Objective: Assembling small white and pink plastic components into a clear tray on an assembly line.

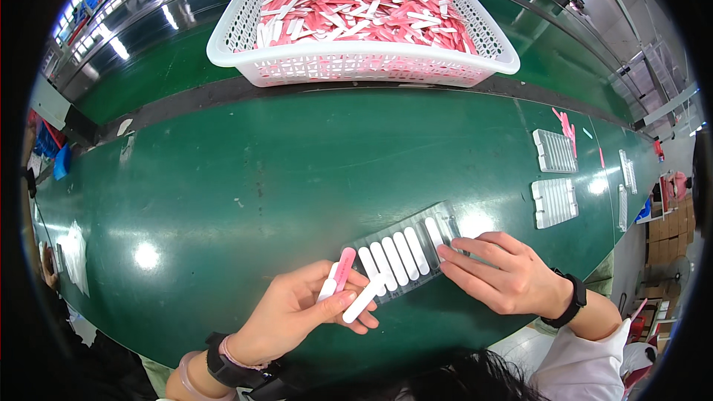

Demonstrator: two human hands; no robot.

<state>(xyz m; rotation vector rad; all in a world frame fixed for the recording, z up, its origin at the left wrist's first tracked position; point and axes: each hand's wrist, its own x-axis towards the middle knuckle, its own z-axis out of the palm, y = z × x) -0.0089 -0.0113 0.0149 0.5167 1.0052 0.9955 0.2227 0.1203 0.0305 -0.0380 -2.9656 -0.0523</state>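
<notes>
My left hand (293, 308) is closed around a few small nail files, one with its pink face (344, 269) showing and others white (364, 298). Just right of it, a clear slotted plastic tray (444, 212) lies tilted on the table. Several white nail files (401, 258) sit side by side in its slots, with a gap before the one at the right end. My right hand (505, 271) has its fingertips closed on that right-end white nail file (434, 232), at the tray's right side. The right thumb is mostly hidden.
A white perforated basket (364, 56) heaped with pink and white nail files stands at the far side of the green table (297, 148). More clear slotted trays (555, 203) and loose pink files (566, 128) lie at right. Crumpled clear plastic (74, 252) is at left.
</notes>
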